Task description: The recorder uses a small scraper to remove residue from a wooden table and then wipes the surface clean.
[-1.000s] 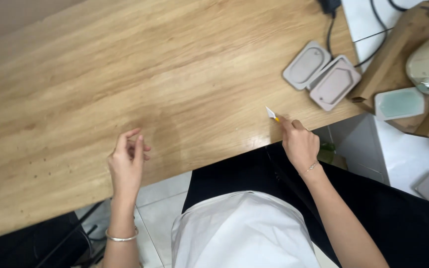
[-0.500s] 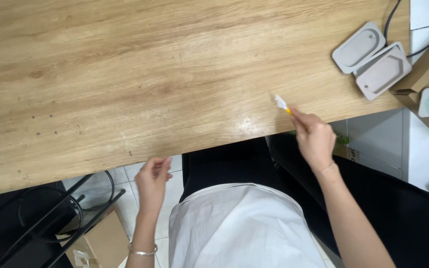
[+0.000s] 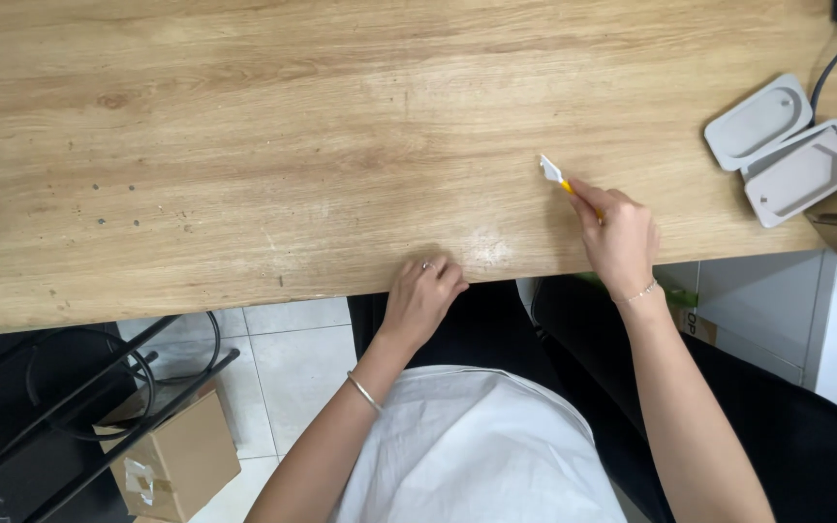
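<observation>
A broad wooden tabletop (image 3: 244, 145) fills the upper view, pale oak grain with a few dark specks on its left part and a whitish scuffed patch (image 3: 484, 244) close to the near edge. Below the edge, pale floor tiles show, and a cardboard box (image 3: 181, 463) sits on the floor at the lower left beside black metal bars and a loop of cable.

The right hand (image 3: 620, 232) is on the table now, fingers curled tight around a small tool with a yellow body and a white tip (image 3: 554, 174). The tip points up and to the left and seems to touch the wood, though the view is too small to be sure of the contact. A thin bracelet circles that wrist.

The left hand (image 3: 423, 293) sits at the near edge of the table, fingers bent over the rim, just left of the scuffed patch. It grips nothing but the edge; a ring shows on one finger and a bangle on the forearm. The two hands are well apart, the scuffed patch lying between them.

Over at the right end, two grey oval-recessed trays (image 3: 782, 150) lie side by side, touching, with a black cable (image 3: 830, 68) running up behind them. A white garment covers the person's lap at the bottom.
</observation>
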